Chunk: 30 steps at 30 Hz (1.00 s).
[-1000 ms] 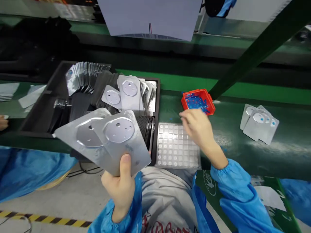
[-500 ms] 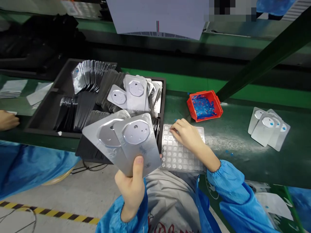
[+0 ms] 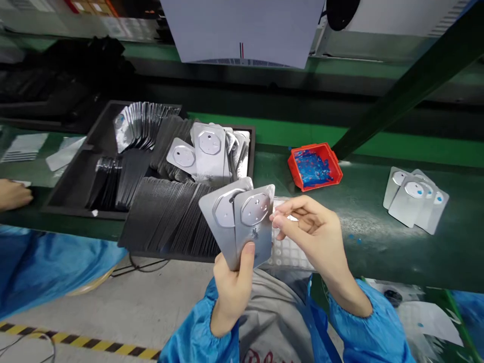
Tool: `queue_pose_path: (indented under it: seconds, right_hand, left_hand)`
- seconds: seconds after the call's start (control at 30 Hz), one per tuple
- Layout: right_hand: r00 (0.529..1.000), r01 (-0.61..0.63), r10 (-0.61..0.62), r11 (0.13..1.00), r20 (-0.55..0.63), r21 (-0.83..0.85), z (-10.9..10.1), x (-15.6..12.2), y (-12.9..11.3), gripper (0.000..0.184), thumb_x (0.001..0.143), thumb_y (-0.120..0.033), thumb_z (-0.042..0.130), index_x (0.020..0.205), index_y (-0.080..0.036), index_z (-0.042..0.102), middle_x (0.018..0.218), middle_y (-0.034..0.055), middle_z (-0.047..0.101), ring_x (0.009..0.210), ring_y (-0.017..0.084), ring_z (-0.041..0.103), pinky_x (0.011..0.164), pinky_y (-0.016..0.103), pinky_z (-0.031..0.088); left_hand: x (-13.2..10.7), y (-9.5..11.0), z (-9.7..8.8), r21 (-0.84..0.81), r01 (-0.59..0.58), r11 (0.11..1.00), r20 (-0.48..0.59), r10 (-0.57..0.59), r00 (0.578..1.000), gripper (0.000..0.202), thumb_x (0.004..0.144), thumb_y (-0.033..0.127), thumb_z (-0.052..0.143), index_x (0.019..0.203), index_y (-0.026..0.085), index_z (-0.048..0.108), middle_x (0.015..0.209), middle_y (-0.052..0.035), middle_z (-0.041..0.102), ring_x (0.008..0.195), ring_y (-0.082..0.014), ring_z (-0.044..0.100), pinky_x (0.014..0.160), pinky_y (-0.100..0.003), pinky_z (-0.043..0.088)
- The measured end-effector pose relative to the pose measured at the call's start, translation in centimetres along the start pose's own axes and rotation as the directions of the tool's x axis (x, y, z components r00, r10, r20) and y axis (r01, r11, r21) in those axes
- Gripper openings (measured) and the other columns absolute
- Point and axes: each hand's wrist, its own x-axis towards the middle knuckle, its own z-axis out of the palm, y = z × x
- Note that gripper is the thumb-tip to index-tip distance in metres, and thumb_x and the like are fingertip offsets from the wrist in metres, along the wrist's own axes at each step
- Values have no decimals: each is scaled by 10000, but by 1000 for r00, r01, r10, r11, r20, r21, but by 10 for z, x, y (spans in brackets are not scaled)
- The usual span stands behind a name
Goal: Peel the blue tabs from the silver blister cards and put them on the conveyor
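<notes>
My left hand (image 3: 236, 282) holds two silver metal plates (image 3: 247, 247) in a fan, thumb pressed on the front one. Each plate has rounded corners and a raised octagonal area with small holes. My right hand (image 3: 319, 234) is beside the front plate's right edge, thumb and forefinger pinched together. Whatever is between those fingertips is too small to make out. Beneath the right hand lies a clear plastic tray (image 3: 289, 254) with rows of small cells, partly covered by the hand and the plates.
A red bin (image 3: 338, 164) of small blue pieces stands behind the tray. Several silver plates with blue dots (image 3: 406, 209) lie at the right. Black trays (image 3: 64, 204) on the left carry rows of plates. Another person's hand (image 3: 13, 194) rests at the far left. A green post (image 3: 401, 91) slants across the right.
My left hand has carried the plates to the right, above the clear tray's edge. My right hand has lifted from the tray and come up beside the front plate.
</notes>
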Motion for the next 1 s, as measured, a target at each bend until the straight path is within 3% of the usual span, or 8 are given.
queue_pose_path:
  seconds: [0.17,0.33,0.83,1.0]
  right_hand:
    - [995,59,-59,998,-85,7,3,1,2,83,864,-267,873,828,-223,812,888,19,804,629,114,686,568,237,670]
    - [992,67,-67,998,-107,-10,4,2,3,51,849,-242,862,817,-226,824,852,10,810,600,114,688,554,231,667]
    - [978,77,-81,997,-191,-29,12,-2,10,121,816,-298,892,810,-218,802,797,7,793,607,112,692,535,200,596]
    - [992,8,-13,999,-126,-38,6,0,9,230,827,-357,895,772,-224,717,756,-3,728,638,121,640,553,231,536]
  left_hand:
    - [1,-1,4,24,-187,982,33,186,982,294,996,169,652,727,190,770,625,6,791,503,-138,750,571,-154,592]
    - [-1,-4,4,70,-289,955,46,286,957,266,996,104,635,783,187,773,694,5,822,572,-132,791,644,-136,604]
    - [-4,-11,2,161,-376,912,84,367,926,364,1099,247,602,796,188,794,705,-43,835,604,-187,818,605,-213,616]
    - [-3,-16,-1,172,-411,895,104,398,912,410,1108,310,598,759,196,779,669,-51,817,562,-186,790,561,-230,594]
